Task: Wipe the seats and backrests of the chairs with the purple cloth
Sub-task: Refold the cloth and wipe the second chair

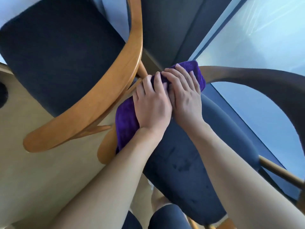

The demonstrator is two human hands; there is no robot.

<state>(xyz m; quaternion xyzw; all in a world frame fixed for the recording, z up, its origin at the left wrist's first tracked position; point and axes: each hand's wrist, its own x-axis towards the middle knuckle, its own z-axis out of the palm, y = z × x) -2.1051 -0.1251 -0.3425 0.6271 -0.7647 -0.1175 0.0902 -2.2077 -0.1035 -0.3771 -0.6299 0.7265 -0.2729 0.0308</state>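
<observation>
The purple cloth (126, 116) is draped over the curved wooden backrest (231, 72) of the near chair, whose dark blue seat (186, 162) shows a few damp marks. My left hand (151, 104) lies on the cloth with fingers curled over the rail. My right hand (184, 95) sits beside it, fingers bent over the cloth's upper end. The two hands touch each other. A second chair with a dark blue seat (57, 55) and a light wooden backrest (92, 103) stands at the left, its rail close to my left hand.
A glass wall or window (255, 38) runs along the right, close behind the near chair. Pale flooring (41, 179) spreads at the lower left. My legs in dark shorts (165, 219) show at the bottom. A dark round object (2, 95) sits at the left edge.
</observation>
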